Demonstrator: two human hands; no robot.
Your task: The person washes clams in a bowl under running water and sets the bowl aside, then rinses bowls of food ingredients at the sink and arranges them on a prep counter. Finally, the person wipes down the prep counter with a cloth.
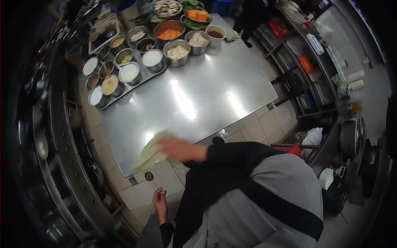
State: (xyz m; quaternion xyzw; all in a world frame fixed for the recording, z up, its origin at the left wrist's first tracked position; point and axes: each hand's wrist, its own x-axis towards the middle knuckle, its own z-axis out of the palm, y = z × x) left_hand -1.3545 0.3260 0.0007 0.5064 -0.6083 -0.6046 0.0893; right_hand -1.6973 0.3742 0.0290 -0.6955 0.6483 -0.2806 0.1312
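My right hand (177,149) reaches across in front of me, smeared by motion, and holds a pale green cloth (149,155) by its upper right part. The cloth lies at the near left corner of the steel table (161,97), some of it over the edge. Lower down, my left hand (160,201) hangs beside my body, off the table. Its fingers are loosely bent, and nothing shows in them.
Tubs and bowls of ingredients crowd the table's far left, among them shredded carrot (169,34) and sliced mushrooms (166,7). A second cloth (233,37) lies at the far edge. Steel counters (66,165) line the left, shelving (297,53) the right. Someone in dark clothes (249,18) stands beyond.
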